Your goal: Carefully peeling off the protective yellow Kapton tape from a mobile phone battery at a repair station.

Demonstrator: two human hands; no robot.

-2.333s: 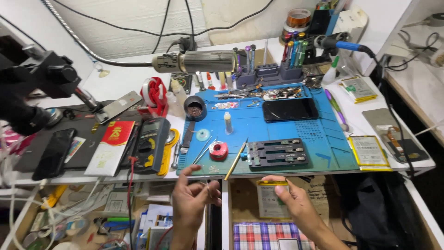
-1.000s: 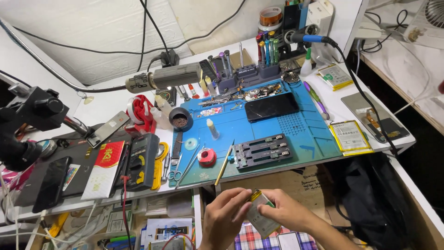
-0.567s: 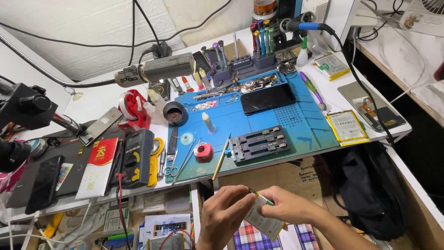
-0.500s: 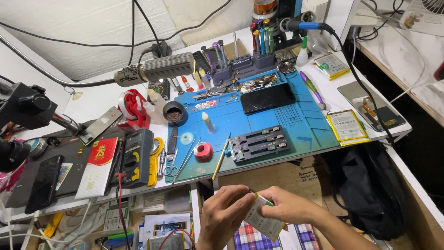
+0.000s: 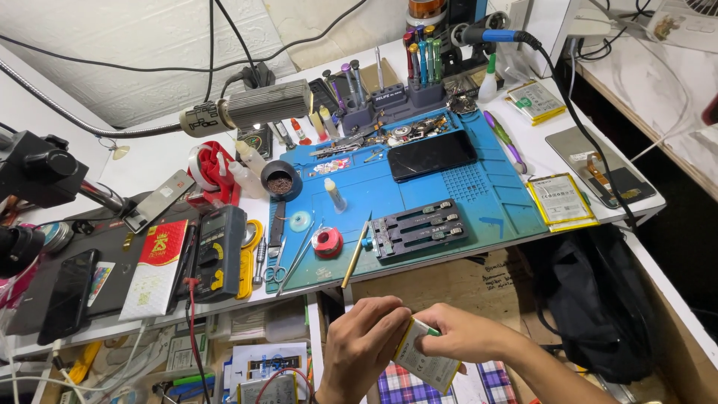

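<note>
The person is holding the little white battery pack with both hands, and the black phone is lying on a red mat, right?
Not quite. The mat under the black phone is blue, not red, as the head view shows. The rest holds: the left hand and the right hand both hold the little white battery pack below the bench edge.

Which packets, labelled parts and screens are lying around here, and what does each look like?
Battery pack: flat, white and yellow, held in both hands below the bench.
Yellow-edged pack: right of the blue mat.
Dark phone: on the mat, screen blank.
Red-and-white box: long, at left.
Multimeter: dark, yellow-trimmed, beside the box.
</note>
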